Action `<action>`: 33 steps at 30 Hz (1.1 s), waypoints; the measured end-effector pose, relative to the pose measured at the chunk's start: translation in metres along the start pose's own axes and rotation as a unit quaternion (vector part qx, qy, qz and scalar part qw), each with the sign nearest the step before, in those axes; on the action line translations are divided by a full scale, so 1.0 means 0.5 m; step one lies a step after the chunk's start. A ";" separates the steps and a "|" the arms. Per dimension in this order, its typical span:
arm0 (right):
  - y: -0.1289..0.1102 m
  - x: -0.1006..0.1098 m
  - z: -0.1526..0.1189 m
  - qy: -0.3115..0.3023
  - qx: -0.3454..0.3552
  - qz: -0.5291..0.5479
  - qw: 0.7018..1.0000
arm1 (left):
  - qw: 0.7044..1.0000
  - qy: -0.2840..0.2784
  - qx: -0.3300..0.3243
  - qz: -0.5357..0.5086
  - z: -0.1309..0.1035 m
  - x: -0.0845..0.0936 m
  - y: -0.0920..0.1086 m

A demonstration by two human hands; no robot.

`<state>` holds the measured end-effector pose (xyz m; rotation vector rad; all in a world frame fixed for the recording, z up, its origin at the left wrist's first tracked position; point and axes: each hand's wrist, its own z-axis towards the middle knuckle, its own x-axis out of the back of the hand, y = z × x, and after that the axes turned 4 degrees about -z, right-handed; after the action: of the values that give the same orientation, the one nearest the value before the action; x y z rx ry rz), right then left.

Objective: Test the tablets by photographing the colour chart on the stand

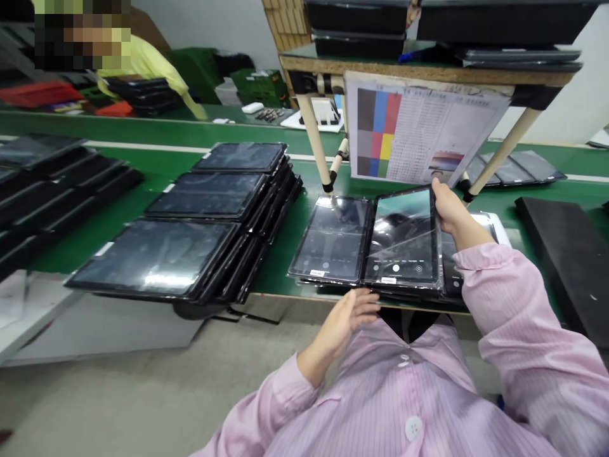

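At the front of the green bench, a tablet (404,235) lies slightly raised at its right side, its lit screen showing a camera view. My right hand (450,212) grips this tablet by its upper right edge. Just below the bench edge, my left hand (345,317) has its fingers stretched out and holds nothing; it is close to the tablet's lower edge. To the left lies a second tablet (330,238) with a small white label and a dim lit screen. Partly hidden behind my right wrist is another tablet (451,276).
Stacks of black tablets (157,254) stand to the left, more (42,184) beyond. A printed colour chart (404,127) hangs from a shelf (428,70) above. A long black box (566,254) is at right. Across the bench, a person in a yellow sleeve (152,63) works.
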<state>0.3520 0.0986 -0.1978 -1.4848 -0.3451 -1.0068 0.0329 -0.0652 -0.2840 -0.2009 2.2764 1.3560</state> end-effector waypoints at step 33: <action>-0.143 -0.011 -0.264 0.041 0.162 0.428 0.888 | 0.841 -0.017 -0.462 0.282 0.045 -0.021 0.131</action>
<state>0.2469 -0.0056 -0.1716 -1.0964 0.2042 -0.2703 0.0260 -0.0142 -0.2360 0.2166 1.4899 2.6605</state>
